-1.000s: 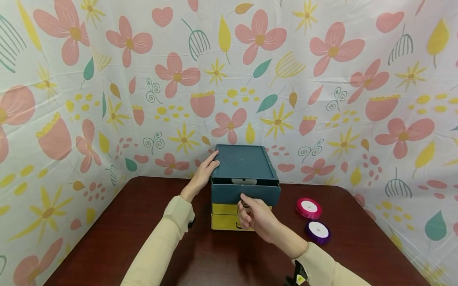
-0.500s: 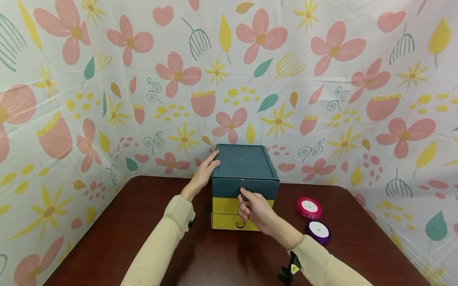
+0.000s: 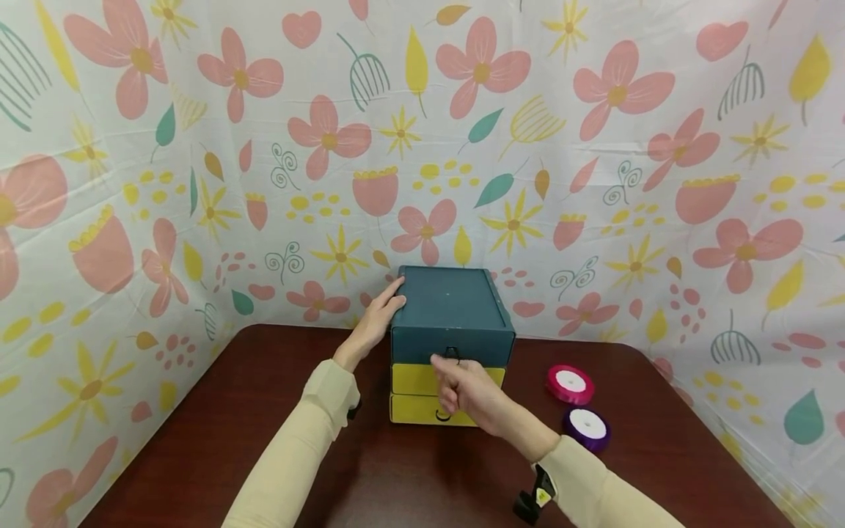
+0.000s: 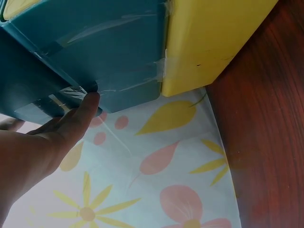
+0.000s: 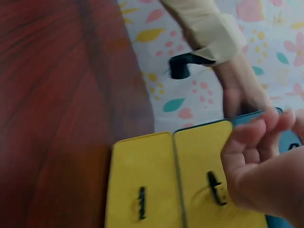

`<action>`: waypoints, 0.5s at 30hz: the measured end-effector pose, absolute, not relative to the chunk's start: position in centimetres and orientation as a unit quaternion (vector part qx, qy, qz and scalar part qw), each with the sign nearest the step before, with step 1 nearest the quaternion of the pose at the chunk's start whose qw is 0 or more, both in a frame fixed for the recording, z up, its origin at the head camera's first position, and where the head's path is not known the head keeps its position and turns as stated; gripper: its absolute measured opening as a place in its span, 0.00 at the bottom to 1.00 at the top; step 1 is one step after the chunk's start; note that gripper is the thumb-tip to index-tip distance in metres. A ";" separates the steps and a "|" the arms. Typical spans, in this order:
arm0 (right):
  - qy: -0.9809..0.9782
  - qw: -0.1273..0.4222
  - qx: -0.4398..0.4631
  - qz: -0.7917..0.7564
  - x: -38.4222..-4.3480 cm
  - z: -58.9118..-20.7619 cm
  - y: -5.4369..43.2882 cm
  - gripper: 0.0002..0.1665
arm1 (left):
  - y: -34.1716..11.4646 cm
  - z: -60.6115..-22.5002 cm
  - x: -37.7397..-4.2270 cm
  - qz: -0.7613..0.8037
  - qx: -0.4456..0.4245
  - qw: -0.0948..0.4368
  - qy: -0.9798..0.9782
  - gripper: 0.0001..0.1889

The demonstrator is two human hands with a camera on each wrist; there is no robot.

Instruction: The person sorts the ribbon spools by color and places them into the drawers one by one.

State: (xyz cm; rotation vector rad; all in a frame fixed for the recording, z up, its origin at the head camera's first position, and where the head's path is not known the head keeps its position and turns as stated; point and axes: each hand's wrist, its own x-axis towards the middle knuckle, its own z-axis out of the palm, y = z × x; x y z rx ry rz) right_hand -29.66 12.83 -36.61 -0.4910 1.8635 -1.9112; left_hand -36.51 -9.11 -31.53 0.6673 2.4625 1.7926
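A small drawer cabinet [image 3: 452,301] stands on the table, with a dark blue top and a blue upper drawer [image 3: 419,345] pushed in flush. Below it are two yellow drawers [image 3: 408,409], also in, each with a black pull handle [image 5: 142,203]. My left hand [image 3: 375,319] rests along the cabinet's upper left edge, fingers fairly straight; its fingertips [image 4: 90,100] touch the blue side in the left wrist view. Just in front of the blue drawer's black handle [image 3: 452,352] is my right hand [image 3: 477,392], holding nothing, its fingers loosely bent.
To the right of the cabinet lie two ribbon spools, one pink [image 3: 571,384] and one purple [image 3: 588,427], both with white centres. The dark red-brown table [image 3: 264,411] backs onto a flower-print cloth [image 3: 317,220].
The blue upper drawer, partly out at first, has gone back into the cabinet under my right hand's push. That hand has since let go of its handle. The left hand stays put.
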 end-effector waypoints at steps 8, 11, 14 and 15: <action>0.685 0.337 -0.161 -0.625 -28.8 -40.4 13.4 0.19 | -9.1 -31.6 -36.3 0.578 0.214 0.015 0.787 0.30; 0.686 0.335 -0.125 -0.634 -29.3 -41.1 13.6 0.28 | -9.1 -31.5 -36.3 0.581 0.213 0.015 0.785 0.30; 0.675 0.318 -0.101 -0.658 -30.0 -41.3 13.6 0.34 | -9.1 -31.4 -36.4 0.583 0.212 0.014 0.784 0.29; 0.669 0.314 -0.096 -0.667 -30.2 -41.3 13.6 0.33 | -9.0 -31.4 -36.4 0.583 0.211 0.013 0.784 0.30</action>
